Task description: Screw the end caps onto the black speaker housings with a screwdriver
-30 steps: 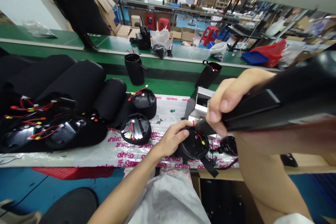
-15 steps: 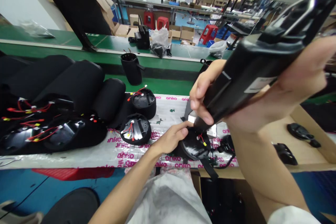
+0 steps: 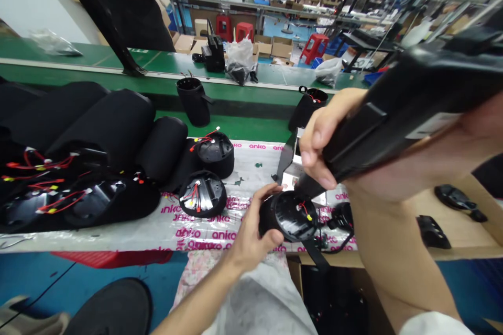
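Currently round unit point(image 3: 293, 215) is gripped by L hand point(image 3: 251, 235) at near edge of table point(image 3: 118, 227), partly overhanging lap. Driver point(image 3: 393, 110) is gripped by R hand point(image 3: 326, 136), tip touching unit's top rim. Two more units point(image 3: 208, 178) sit close on L; bare wrap shows between. Wooden tray point(image 3: 463, 220) lies to R.

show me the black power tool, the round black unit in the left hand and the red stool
black power tool point(image 3: 401, 110), head view, on its body
round black unit point(image 3: 293, 215), head view, on its flat face
red stool point(image 3: 313, 47), head view, on its seat
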{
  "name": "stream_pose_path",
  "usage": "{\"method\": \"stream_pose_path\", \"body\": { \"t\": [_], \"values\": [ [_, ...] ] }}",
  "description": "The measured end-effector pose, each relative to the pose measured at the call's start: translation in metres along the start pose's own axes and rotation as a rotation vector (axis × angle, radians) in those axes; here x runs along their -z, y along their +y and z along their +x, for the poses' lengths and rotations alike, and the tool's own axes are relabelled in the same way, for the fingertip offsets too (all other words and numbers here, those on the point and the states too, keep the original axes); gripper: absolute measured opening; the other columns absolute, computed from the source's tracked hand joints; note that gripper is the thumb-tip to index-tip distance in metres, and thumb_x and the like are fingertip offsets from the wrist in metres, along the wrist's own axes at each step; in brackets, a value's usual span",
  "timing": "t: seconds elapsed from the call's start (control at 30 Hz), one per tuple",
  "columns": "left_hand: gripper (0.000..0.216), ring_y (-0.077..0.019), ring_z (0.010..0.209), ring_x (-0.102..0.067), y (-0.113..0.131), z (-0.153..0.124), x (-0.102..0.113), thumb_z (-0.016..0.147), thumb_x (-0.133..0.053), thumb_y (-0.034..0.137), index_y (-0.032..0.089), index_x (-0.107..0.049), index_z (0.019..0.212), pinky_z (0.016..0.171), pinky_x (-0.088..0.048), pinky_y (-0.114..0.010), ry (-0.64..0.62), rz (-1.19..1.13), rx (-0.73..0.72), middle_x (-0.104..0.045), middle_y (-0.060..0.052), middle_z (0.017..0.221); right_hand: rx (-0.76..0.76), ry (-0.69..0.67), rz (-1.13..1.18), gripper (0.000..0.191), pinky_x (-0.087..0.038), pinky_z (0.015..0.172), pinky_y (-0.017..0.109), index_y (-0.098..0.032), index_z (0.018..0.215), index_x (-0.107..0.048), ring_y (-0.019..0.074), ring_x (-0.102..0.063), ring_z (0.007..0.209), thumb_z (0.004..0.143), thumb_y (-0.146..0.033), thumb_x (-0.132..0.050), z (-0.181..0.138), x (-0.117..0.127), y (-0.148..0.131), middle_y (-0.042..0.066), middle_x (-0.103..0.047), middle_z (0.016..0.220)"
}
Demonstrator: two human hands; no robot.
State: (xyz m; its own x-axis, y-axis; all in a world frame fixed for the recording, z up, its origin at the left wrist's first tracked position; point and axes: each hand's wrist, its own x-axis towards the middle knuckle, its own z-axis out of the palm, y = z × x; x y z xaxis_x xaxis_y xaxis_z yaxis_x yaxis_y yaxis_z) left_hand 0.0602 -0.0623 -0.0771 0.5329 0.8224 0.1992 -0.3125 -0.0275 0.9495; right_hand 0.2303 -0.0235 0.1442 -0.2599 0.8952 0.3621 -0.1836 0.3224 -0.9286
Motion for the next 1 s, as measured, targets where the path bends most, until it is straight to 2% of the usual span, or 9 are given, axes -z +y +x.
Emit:
{"method": "stream_pose_path", "body": {
  "t": [0.07, 0.13, 0.2, 0.27, 0.37, 0.47, 0.63, 0.83, 1.0],
  "values": [
    [0.084, -0.0371, 0.16, -0.051, 0.005, -0.014, -0.016, 0.103, -0.067, 0.077, 0.025, -0.046, 0.166, 0.134, -0.039, -0.048, 0.131, 0.074, 0.026, -0.055, -0.016, 0.169, -0.026, 0.035, -0.019, 0.122, -0.05, 0.044, 0.023, -0.008, 0.086, -0.077, 0.0132, -0.064, 0.047, 0.104, -0.073, 0.024, -0.002, 0.002, 0.0, 0.003, -0.07, 0.066],
    [0.07, -0.0362, 0.159, -0.052, 0.008, -0.016, -0.025, 0.112, -0.057, 0.069, 0.023, -0.048, 0.164, 0.134, -0.038, -0.049, 0.153, 0.143, 0.031, -0.057, -0.016, 0.167, -0.011, 0.096, -0.047, 0.132, -0.044, 0.043, 0.025, -0.008, 0.081, -0.073, 0.0146, -0.063, 0.047, 0.087, -0.057, 0.05, -0.004, 0.002, 0.0, 0.002, -0.066, 0.063],
    [0.064, -0.0364, 0.154, -0.057, 0.01, -0.007, -0.024, 0.116, -0.049, 0.065, 0.021, -0.053, 0.161, 0.132, -0.041, -0.05, 0.111, 0.176, 0.006, -0.062, -0.016, 0.163, 0.016, 0.157, -0.086, 0.123, -0.041, 0.041, 0.023, -0.009, 0.083, -0.076, 0.0132, -0.062, 0.046, 0.099, -0.066, 0.032, -0.007, 0.001, 0.001, 0.001, -0.069, 0.067],
    [0.064, -0.037, 0.148, -0.063, 0.012, 0.006, -0.016, 0.116, -0.045, 0.067, 0.02, -0.059, 0.158, 0.128, -0.045, -0.051, 0.036, 0.189, -0.025, -0.068, -0.016, 0.158, 0.056, 0.194, -0.115, 0.098, -0.04, 0.037, 0.021, -0.013, 0.086, -0.08, 0.0115, -0.061, 0.043, 0.111, -0.081, -0.015, -0.01, -0.002, 0.0, 0.001, -0.074, 0.068],
    [0.062, -0.0369, 0.152, -0.063, 0.017, 0.017, -0.006, 0.118, -0.043, 0.063, 0.021, -0.063, 0.158, 0.131, -0.044, -0.052, -0.031, 0.253, -0.035, -0.069, -0.014, 0.161, 0.064, 0.231, -0.143, 0.077, -0.044, 0.034, 0.025, -0.016, 0.084, -0.084, 0.0134, -0.06, 0.041, 0.1, -0.087, -0.06, -0.016, -0.004, -0.003, 0.003, -0.072, 0.062],
    [0.051, -0.0327, 0.157, -0.06, 0.022, 0.008, -0.01, 0.119, -0.048, 0.053, 0.024, -0.057, 0.16, 0.135, -0.041, -0.051, 0.074, 0.275, 0.022, -0.065, -0.014, 0.166, 0.064, 0.232, -0.116, 0.077, -0.047, 0.036, 0.028, -0.015, 0.086, -0.086, 0.0163, -0.063, 0.044, 0.102, -0.086, -0.06, -0.025, -0.005, -0.006, 0.006, -0.073, 0.065],
    [0.042, -0.0314, 0.158, -0.056, 0.02, -0.016, -0.031, 0.115, -0.063, 0.05, 0.025, -0.052, 0.147, 0.131, -0.044, -0.051, 0.224, 0.226, 0.021, -0.06, -0.016, 0.164, 0.089, 0.373, -0.143, 0.088, -0.036, 0.032, 0.035, -0.018, 0.074, -0.082, 0.0175, -0.053, 0.036, 0.106, -0.09, -0.041, -0.034, -0.007, -0.008, 0.008, -0.071, 0.067],
    [0.034, -0.0282, 0.151, -0.061, 0.021, -0.017, -0.04, 0.121, -0.048, 0.043, 0.025, -0.054, 0.15, 0.129, -0.043, -0.048, 0.243, 0.302, -0.035, -0.065, -0.013, 0.157, 0.115, 0.452, -0.129, 0.087, -0.034, 0.032, 0.033, -0.018, 0.071, -0.08, 0.0164, -0.049, 0.035, 0.102, -0.092, -0.046, -0.034, -0.008, -0.007, 0.009, -0.068, 0.065],
    [0.027, -0.0296, 0.153, -0.059, 0.036, -0.002, -0.025, 0.118, -0.055, 0.044, 0.025, -0.059, 0.137, 0.131, -0.041, -0.048, 0.14, 0.17, 0.129, -0.067, -0.012, 0.16, 0.103, 0.366, -0.115, 0.09, -0.042, 0.036, 0.031, -0.017, 0.077, -0.082, 0.0161, -0.054, 0.039, 0.108, -0.088, -0.036, -0.04, -0.004, -0.006, 0.009, -0.07, 0.068]
  ]
}}
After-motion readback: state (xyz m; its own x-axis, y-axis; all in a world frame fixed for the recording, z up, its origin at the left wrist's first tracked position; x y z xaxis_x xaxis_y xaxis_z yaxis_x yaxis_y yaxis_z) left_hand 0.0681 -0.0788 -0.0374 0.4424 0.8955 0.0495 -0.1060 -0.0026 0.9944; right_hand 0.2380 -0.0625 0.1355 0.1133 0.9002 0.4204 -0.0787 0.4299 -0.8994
